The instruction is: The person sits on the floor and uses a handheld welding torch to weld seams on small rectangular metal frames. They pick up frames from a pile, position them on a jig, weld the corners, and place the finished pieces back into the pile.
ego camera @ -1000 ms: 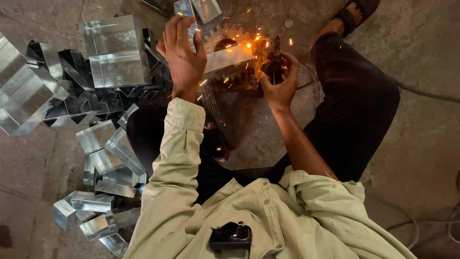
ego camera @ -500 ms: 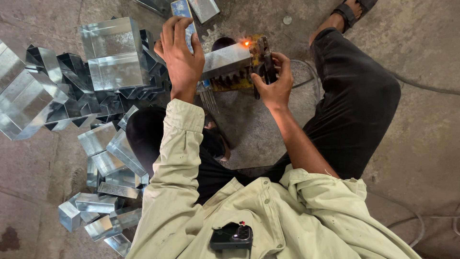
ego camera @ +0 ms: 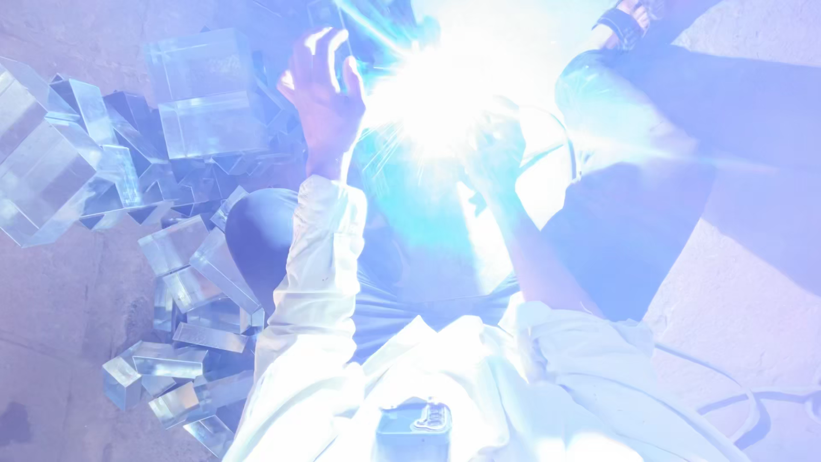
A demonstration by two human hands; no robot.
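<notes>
— While that arc point(ego camera: 453, 94) flares, can you see the joint?
— No. Left hand point(ego camera: 325, 98) left of the glare, fingers curled on a metal piece; right hand point(ego camera: 496, 158) below it, grip unclear. Finished boxes point(ego camera: 201, 103) piled further left; welding underway.

a single head-worn camera looks almost straight down from close above, over the person's chest and knees to the floor point(ego camera: 68, 282). the left hand point(ego camera: 325, 103) sits high in frame, near a white-blue glare point(ego camera: 445, 94) that washes out the top centre, so the right hand probably lies hidden there.
</notes>
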